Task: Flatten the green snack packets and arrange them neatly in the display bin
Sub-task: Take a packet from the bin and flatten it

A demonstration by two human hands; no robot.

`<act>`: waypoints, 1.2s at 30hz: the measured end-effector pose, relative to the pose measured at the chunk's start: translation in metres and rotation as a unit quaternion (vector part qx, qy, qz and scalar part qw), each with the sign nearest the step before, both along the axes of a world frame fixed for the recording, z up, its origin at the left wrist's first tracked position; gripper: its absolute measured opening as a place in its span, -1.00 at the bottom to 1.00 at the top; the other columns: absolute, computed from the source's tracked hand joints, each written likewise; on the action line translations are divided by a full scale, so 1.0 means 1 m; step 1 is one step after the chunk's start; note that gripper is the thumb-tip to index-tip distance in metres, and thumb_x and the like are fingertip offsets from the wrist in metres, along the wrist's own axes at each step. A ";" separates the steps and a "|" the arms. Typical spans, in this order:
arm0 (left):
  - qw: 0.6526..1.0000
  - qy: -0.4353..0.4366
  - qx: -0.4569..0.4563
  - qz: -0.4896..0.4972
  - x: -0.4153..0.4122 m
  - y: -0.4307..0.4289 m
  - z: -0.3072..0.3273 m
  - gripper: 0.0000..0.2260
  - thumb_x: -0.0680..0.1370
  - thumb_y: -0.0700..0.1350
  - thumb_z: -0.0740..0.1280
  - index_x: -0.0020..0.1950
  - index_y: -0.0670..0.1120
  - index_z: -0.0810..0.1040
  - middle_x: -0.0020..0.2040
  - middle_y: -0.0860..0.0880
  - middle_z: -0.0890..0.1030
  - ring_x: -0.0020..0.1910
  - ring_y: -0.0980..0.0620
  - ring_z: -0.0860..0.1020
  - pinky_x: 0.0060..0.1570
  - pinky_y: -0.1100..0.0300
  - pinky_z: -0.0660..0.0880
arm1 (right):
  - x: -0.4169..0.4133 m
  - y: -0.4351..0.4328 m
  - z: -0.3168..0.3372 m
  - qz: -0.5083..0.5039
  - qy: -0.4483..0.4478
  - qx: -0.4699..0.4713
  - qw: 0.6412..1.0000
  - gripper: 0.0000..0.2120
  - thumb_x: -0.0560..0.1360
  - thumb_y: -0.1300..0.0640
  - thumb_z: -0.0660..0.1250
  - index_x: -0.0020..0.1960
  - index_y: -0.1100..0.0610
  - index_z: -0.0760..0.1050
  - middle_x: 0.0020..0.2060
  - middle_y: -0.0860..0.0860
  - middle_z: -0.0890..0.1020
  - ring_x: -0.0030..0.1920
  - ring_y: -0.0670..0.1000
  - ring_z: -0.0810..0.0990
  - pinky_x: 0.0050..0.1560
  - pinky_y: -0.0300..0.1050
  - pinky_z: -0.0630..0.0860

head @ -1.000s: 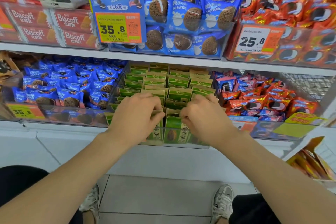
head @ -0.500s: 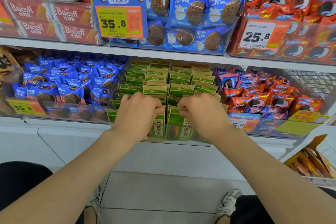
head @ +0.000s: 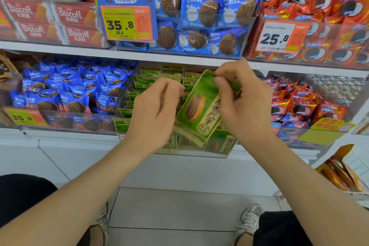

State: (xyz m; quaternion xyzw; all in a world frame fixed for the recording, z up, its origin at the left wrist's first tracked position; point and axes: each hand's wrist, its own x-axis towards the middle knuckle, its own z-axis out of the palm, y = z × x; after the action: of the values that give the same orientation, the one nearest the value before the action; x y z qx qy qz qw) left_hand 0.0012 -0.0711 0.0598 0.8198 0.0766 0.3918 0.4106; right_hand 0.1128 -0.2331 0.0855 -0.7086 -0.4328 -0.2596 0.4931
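Right grip [head: 239, 102]: thumb and fingers pinch the top edge of 1 green packet [head: 199, 110]. The packet is held up in front of and above the bin [head: 199, 153], tilted with its top leaning right, printed face to the camera. It is clear of the stock in the bin.

Left grip [head: 155, 110]: fingers curled, narrow, at the packet's left edge. It is motion-blurred, so I cannot tell whether it holds the packet or only sits beside it.

The bin is a clear plastic one on the lower shelf, with more green packets [head: 151, 82] in it. They stand in rows running front to back. About 4 columns show behind the grips, and the exact count is hidden. At least 2 more show through the bin's front wall.

Left of the bin: a bin of blue packets [head: 79, 94], too many to count, with 1 price tag reading 35.8 [head: 22, 118].
Right of the bin: a heap of red packets [head: 299, 104], plus 1 yellow tag [head: 331, 126], too blurred to read.

Above the bin is the upper shelf [head: 60, 48]. It holds 4 Biscoff boxes [head: 75, 14] up and left, big blue cookie packs [head: 199, 12] straight above, and red packs [head: 329, 6] up and right. There are 2 price tags there: 35.8 [head: 125, 24] and 25.8 [head: 279, 37].

Below the bin: tiled floor and 2 shoes [head: 247, 219].
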 end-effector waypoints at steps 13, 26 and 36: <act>0.965 -0.018 -0.258 0.033 0.015 -0.019 -0.002 -0.84 0.72 -0.05 0.33 0.17 0.13 0.36 0.07 -0.02 0.64 -0.03 -0.05 0.70 0.05 -0.20 0.65 | -0.032 0.017 -0.015 0.188 0.544 0.124 0.808 -0.72 0.71 0.04 0.31 0.18 0.22 0.68 0.08 0.17 0.76 0.05 0.17 0.74 0.13 0.16 0.66; 0.979 0.050 -0.157 -0.117 0.005 -0.031 0.002 -0.75 0.76 -0.08 0.23 -0.10 -0.09 0.50 -0.28 0.13 0.47 -0.27 0.19 0.44 -0.21 0.32 0.39 | -0.029 0.012 -0.017 0.095 0.384 0.053 0.917 -0.63 0.71 0.05 0.32 -0.17 0.26 0.61 -0.41 0.03 0.53 -0.36 -0.04 0.45 -0.29 -0.09 0.42; 0.975 0.062 -0.165 -0.132 -0.005 -0.020 -0.005 -0.76 0.77 -0.04 0.22 -0.06 -0.04 0.55 -0.22 -0.01 0.53 -0.23 0.01 0.51 -0.16 0.03 0.50 | -0.045 0.002 -0.017 0.144 0.461 0.035 0.875 -0.80 0.63 0.10 0.44 0.02 0.25 0.69 -0.12 0.17 0.76 -0.10 0.19 0.76 -0.06 0.06 0.72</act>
State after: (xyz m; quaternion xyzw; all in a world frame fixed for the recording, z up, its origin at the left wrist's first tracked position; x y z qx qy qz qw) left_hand -0.0037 -0.0907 0.0545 0.7663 0.0565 0.2642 0.5829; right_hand 0.0680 -0.2312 0.0687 -0.6597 -0.2443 0.1556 0.6935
